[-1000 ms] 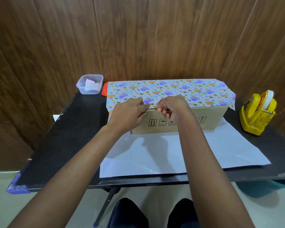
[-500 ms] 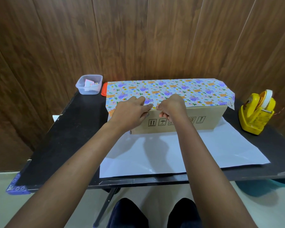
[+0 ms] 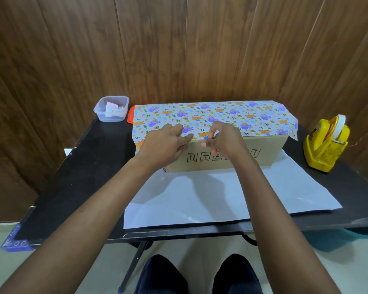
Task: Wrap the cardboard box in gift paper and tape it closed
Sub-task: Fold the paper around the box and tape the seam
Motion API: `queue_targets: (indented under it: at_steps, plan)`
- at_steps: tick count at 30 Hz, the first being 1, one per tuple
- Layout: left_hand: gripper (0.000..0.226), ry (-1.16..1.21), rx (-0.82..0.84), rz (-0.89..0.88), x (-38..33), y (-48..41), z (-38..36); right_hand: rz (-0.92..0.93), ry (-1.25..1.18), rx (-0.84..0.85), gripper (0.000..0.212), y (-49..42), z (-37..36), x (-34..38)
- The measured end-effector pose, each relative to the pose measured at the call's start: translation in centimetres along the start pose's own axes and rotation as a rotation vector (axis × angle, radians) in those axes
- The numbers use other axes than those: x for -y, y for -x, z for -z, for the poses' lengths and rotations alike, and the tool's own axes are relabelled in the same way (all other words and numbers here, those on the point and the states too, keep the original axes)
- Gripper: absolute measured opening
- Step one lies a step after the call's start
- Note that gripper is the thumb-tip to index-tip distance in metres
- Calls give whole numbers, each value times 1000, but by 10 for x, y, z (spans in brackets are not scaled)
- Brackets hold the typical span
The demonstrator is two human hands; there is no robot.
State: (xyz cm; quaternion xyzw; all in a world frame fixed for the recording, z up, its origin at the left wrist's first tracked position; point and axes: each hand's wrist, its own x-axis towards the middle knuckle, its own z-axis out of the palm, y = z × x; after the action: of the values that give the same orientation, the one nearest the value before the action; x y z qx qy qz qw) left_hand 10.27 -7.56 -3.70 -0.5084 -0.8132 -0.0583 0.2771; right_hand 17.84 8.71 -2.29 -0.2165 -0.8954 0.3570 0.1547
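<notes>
Since the gift paper (image 3: pixel 221 115) draped over the cardboard box (image 3: pixel 270 149) on the table (image 3: pixel 94 166) looks flimsy, the left hand (image 3: pixel 164 145) presses it flat while the right hand (image 3: pixel 225 139) pinches its near edge

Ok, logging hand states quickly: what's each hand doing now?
Left hand: open, pressing gift paper onto the cardboard box.
Right hand: closed, pinching the gift paper's edge.

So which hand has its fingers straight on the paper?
The left hand: its fingers lie straight on the paper at the box edge; the right hand has them curled.
</notes>
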Motion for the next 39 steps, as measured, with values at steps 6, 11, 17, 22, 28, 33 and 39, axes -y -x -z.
queue_targets:
  at_steps: [6,11,17,22,28,33,39]
  plan:
    - [35,-4,21,-3,0,0,-1,121,233,17,24,-1,4,-2]
    - [34,-18,-15,0,0,-1,-2,102,92,51,25,-4,7,-4]
    - [29,66,18,68,2,-1,-9,65,-82,85,22,1,9,-10]
    - [43,58,141,127,-6,-10,-9,60,-340,101,26,34,25,-36]
    - [67,-7,215,-13,-29,-26,-24,81,202,496,32,66,34,-71]
    - [68,-84,182,21,-36,-24,-33,177,436,725,60,89,32,-90]
    - [69,-101,175,0,-33,-23,-32,568,659,456,41,103,31,-96]
